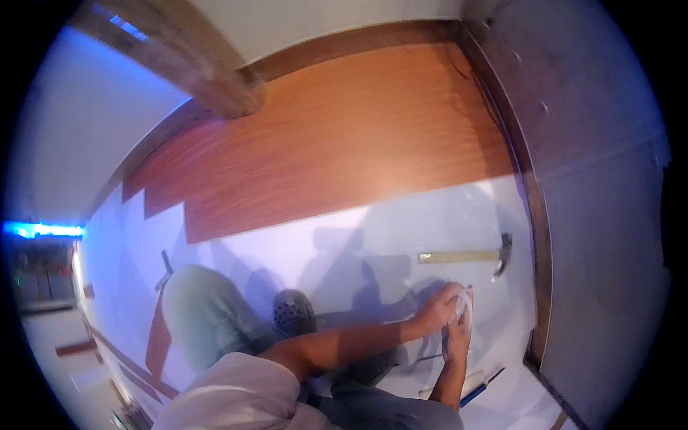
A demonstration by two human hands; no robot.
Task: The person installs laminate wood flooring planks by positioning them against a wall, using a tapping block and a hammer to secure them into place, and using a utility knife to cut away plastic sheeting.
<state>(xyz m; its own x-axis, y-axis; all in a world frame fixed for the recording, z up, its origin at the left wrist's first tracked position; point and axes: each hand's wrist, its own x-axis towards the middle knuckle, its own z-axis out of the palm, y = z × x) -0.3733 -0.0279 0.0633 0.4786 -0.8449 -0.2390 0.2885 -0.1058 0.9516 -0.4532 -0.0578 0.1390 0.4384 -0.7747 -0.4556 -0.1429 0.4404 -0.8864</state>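
Note:
My left hand [432,312] and my right hand [457,335] meet low on the right, over a white underlay sheet [373,244]. Both close around a small white, partly see-through thing [464,301]; I cannot tell what it is. My left forearm reaches across from the lower middle, and my right forearm rises from the bottom edge. A hammer [503,252] with a pale wooden handle lies on the sheet just beyond my hands.
Reddish-brown laminate planks [344,136] cover the far floor up to a dark skirting board [532,215] on the right. My bent knee [204,315] and grey perforated shoe [294,309] rest left of the hands. A thin blue-and-dark tool [481,385] lies near the bottom.

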